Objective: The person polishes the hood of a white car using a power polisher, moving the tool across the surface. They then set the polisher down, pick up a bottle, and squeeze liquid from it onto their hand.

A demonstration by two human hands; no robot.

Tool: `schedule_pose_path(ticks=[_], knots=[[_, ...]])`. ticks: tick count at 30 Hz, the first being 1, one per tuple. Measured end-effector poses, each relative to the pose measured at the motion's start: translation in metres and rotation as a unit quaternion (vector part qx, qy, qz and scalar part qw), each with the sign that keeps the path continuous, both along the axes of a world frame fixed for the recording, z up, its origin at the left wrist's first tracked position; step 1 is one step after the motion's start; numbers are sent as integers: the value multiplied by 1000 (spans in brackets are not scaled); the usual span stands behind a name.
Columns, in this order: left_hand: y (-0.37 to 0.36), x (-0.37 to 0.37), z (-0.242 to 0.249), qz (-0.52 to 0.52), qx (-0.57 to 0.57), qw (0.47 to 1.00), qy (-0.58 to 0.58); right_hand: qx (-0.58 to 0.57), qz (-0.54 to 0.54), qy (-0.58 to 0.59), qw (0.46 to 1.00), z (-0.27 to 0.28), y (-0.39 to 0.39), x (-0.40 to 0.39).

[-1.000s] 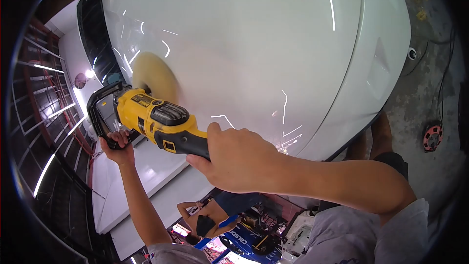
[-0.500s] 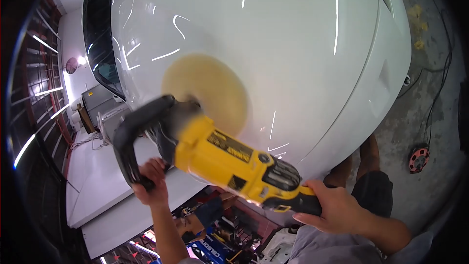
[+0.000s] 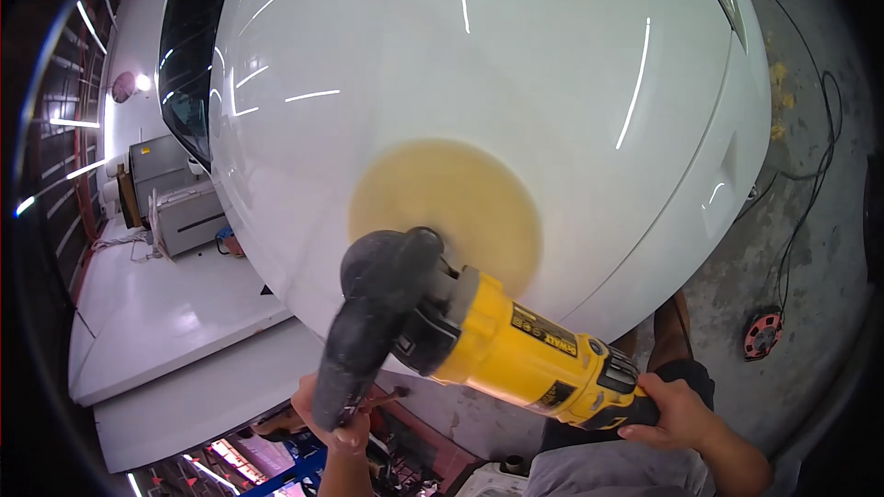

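Observation:
A yellow and black polisher (image 3: 506,336) lies across the lower middle of the view, its round yellow pad (image 3: 451,189) blurred with spin against the white car hood (image 3: 580,129). My left hand (image 3: 336,414) is closed around the lower end of the black bail handle (image 3: 364,322) at the polisher's head; part of the fingers is hidden behind it. At the other end, my right hand (image 3: 677,414) wraps round the rear grip. How the trigger is held cannot be seen.
The dark windshield (image 3: 189,64) borders the hood at left. A white panel surface (image 3: 175,322) and grey boxes (image 3: 180,212) stand beyond it. On the concrete floor at right lie a black cable (image 3: 815,184) and an orange reel (image 3: 762,333).
The polisher and both hands have shifted to the right and lower in view. Its bail handle now appears more edge-on. The camera view has shifted slightly as well.

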State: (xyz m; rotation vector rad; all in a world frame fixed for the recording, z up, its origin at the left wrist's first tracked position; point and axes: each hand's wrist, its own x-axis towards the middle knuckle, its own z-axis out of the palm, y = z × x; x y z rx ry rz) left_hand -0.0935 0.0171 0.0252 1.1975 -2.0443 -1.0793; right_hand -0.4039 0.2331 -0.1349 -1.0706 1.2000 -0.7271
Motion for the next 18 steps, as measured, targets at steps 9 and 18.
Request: schedule_pose_path(ticks=[9, 18], knots=[[34, 72, -34, 152, -55, 972, 170, 41, 26, -41, 998, 1, 15, 71], [5, 76, -24, 67, -119, 984, -111, 19, -20, -10, 1000, -1, 12, 56]])
